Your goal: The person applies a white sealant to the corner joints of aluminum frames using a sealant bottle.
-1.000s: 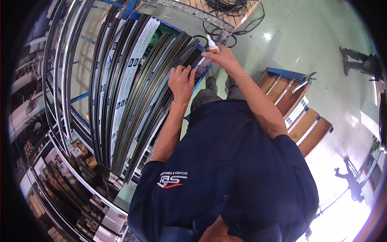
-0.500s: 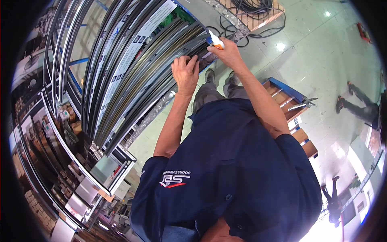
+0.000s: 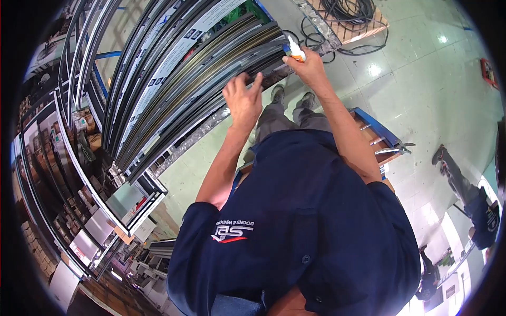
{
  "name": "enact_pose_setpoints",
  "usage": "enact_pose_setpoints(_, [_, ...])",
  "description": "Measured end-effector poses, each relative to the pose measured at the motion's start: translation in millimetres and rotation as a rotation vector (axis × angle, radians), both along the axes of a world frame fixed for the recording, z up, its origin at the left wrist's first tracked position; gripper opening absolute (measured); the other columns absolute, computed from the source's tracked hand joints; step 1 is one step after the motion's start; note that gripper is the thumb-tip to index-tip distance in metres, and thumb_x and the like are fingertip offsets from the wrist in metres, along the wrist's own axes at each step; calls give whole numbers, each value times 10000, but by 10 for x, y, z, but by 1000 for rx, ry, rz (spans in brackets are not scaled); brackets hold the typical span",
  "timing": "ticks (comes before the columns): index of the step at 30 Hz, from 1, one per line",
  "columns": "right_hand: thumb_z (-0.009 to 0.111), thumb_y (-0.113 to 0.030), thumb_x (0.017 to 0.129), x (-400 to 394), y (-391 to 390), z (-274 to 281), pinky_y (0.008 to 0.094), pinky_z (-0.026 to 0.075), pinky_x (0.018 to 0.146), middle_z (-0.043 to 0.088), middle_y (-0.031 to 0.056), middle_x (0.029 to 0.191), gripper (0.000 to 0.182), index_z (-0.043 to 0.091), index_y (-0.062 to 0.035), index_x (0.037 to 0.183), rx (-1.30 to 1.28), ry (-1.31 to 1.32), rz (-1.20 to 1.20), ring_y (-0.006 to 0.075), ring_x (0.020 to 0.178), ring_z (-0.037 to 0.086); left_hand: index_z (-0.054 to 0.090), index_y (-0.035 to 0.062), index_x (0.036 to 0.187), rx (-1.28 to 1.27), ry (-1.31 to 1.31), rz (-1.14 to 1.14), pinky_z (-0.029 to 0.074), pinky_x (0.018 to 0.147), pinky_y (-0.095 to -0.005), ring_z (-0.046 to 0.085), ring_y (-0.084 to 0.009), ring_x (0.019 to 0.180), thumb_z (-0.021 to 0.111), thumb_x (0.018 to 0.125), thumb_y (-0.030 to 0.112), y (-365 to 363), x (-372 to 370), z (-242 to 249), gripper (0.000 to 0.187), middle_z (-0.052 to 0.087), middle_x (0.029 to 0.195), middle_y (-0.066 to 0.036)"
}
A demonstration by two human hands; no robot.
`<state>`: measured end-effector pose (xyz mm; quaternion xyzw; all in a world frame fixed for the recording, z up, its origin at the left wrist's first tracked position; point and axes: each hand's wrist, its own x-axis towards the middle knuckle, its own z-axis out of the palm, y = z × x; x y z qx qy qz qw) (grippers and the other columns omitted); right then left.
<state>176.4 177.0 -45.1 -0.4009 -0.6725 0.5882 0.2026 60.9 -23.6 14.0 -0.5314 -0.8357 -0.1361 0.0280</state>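
Stacked frames left of the wooden rack (cables beyond).

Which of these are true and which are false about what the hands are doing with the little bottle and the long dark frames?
1. The right hand holds a small white bottle with an orange band. True.
2. The left hand holds a hammer. False: it rests on the dark frames, holding no tool.
3. The bottle's tip points at the end of the frames. True.
4. Black cables lie on the shirt. False: they lie on a pallet and the floor beyond the frames.
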Motion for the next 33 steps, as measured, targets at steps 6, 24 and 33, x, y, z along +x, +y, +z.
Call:
enact_pose_setpoints(6, [852,-359,805,-1,-22,135,431,556,736,731,215,851,460,716,37,996,66,-34,-17,343,765,717,751,241,1317,-11,33,108,387,976,-478,518,-332,1164,758,878,130,-467,-130,-23,453,583,1231,-117])
enact_pose_setpoints(24, [841,-395,801,-21,-17,-38,450,567,806,743,255,940,555,708,61,1089,72,-9,-16,413,880,726,675,95,1340,84,92,268,433,954,-512,573,-386,1161,743,856,94,-1297,-291,-194,489,606,1279,-183])
enact_pose_setpoints(33, [853,-397,803,-30,-21,-90,424,553,721,731,176,837,483,714,27,988,87,-21,-43,329,761,712,583,-47,1407,47,-156,-252,365,1174,-520,469,-369,1400,681,871,68,254,207,-77,557,503,1564,-143])
